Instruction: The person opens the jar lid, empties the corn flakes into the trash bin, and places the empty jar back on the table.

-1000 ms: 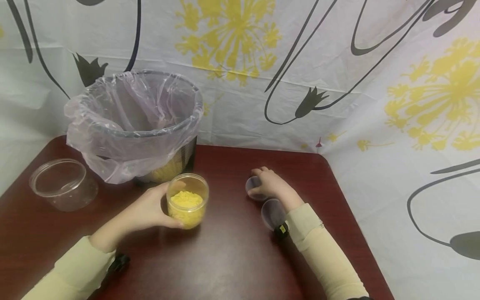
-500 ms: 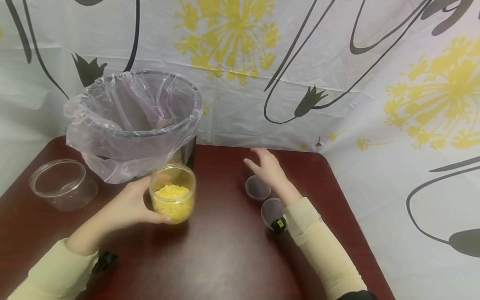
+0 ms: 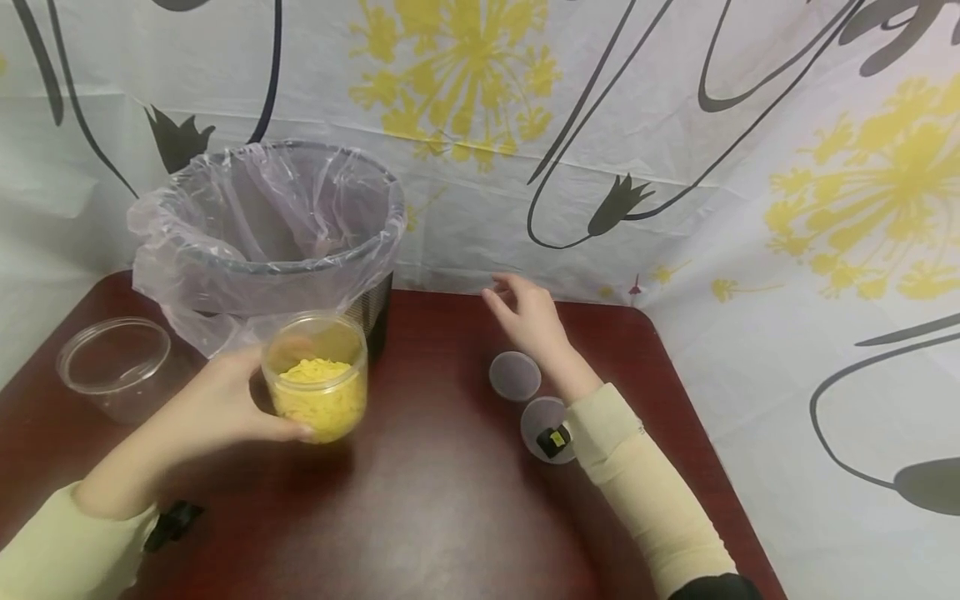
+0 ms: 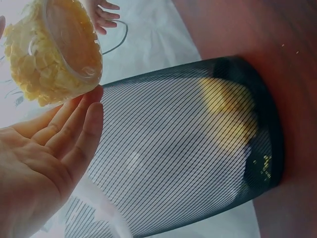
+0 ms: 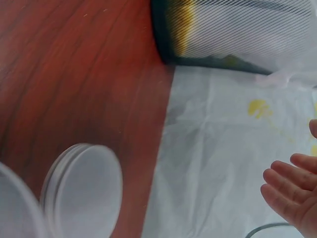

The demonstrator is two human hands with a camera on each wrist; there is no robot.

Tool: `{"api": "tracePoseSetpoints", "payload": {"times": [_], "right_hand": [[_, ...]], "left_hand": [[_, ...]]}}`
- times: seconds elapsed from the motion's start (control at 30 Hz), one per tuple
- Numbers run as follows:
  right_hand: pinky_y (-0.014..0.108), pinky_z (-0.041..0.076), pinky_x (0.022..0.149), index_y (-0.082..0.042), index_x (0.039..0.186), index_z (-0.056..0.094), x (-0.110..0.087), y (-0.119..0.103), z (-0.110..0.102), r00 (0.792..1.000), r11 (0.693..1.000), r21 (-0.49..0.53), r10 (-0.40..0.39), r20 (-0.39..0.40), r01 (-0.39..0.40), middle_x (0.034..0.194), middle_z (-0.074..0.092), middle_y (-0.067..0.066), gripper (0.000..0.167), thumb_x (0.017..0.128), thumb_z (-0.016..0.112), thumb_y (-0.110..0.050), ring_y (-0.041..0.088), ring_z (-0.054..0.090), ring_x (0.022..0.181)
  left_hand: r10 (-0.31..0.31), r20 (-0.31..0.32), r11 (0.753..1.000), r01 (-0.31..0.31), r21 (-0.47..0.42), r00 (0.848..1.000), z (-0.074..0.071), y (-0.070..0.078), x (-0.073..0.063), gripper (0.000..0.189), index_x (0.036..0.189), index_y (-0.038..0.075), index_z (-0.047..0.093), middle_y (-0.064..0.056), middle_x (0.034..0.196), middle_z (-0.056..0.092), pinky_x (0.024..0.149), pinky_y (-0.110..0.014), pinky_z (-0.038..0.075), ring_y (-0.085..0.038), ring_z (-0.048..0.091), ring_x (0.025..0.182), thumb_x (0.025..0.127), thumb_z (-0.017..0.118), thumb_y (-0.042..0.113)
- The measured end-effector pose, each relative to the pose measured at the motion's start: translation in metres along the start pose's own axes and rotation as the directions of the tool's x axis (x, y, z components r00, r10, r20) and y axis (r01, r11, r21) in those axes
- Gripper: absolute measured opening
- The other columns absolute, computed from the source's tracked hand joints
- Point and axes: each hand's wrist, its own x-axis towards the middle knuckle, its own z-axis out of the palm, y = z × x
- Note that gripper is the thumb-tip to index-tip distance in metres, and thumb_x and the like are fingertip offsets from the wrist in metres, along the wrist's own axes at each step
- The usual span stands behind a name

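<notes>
My left hand (image 3: 217, 404) grips a clear plastic jar (image 3: 318, 408) partly filled with yellow flakes, held in front of the lined bin at the left. In the left wrist view the jar (image 4: 49, 54) tilts, with the fingers (image 4: 74, 129) along its side. My right hand (image 3: 528, 321) is raised near the table's back edge, holding nothing, its fingers loosely bent. Below it on the table lie two round translucent lids, the far lid (image 3: 514, 376) and the near lid (image 3: 540, 412). The right wrist view shows a lid (image 5: 89, 193) with a layered edge.
A black mesh wastebasket (image 4: 163, 144) with a plastic bag (image 3: 247, 292) folded over its rim stands at the back left. Yellow material shows through its lower mesh. Left of it is another clear jar (image 3: 135, 392). A patterned curtain (image 3: 450, 225) borders the dark red table (image 3: 420, 517).
My left hand has carried the jar leftward. My right hand has come off the far lid and moved up and back, leaving both lids on the table.
</notes>
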Motion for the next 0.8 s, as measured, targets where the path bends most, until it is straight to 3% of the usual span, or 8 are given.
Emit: {"api": "tracePoseSetpoints", "payload": {"times": [0.2, 0.47, 0.8], "right_hand": [[0.035, 0.053, 0.077, -0.004, 0.126, 0.06, 0.008, -0.027, -0.005, 0.998, 0.997, 0.051, -0.058, -0.038, 0.06, 0.102, 0.068, 0.007, 0.04, 0.095, 0.058, -0.029, 0.02, 0.066, 0.084], [0.028, 0.051, 0.076, -0.007, 0.132, 0.055, 0.023, -0.065, -0.015, 0.996, 0.99, 0.115, -0.08, -0.032, 0.084, 0.102, 0.068, 0.005, 0.044, 0.096, 0.057, -0.032, 0.015, 0.065, 0.084], [0.028, 0.049, 0.075, -0.01, 0.131, 0.058, 0.041, -0.097, -0.02, 0.999, 0.979, 0.201, -0.037, 0.003, 0.036, 0.098, 0.07, 0.002, 0.044, 0.095, 0.057, -0.036, 0.008, 0.063, 0.082]], "left_hand": [[-0.001, -0.037, 0.999, 0.002, 0.032, 0.999, -0.01, 0.004, -0.002, 0.082, 0.122, 0.018, 0.061, 0.0, 0.115, 0.062, 0.089, -0.009, 0.028, -0.013, 0.051, 0.106, 0.049, 0.095, 0.031], [0.006, -0.056, 0.996, -0.001, 0.089, 0.998, -0.024, 0.007, -0.005, 0.079, 0.121, 0.02, 0.062, -0.001, 0.105, 0.066, 0.083, -0.009, 0.031, -0.001, 0.051, 0.097, 0.05, 0.095, 0.033], [-0.031, -0.072, 0.996, 0.037, 0.084, 0.997, -0.038, 0.011, -0.004, 0.082, 0.122, 0.016, 0.063, -0.008, 0.107, 0.067, 0.08, -0.007, 0.031, 0.005, 0.049, 0.096, 0.048, 0.096, 0.029]]}}
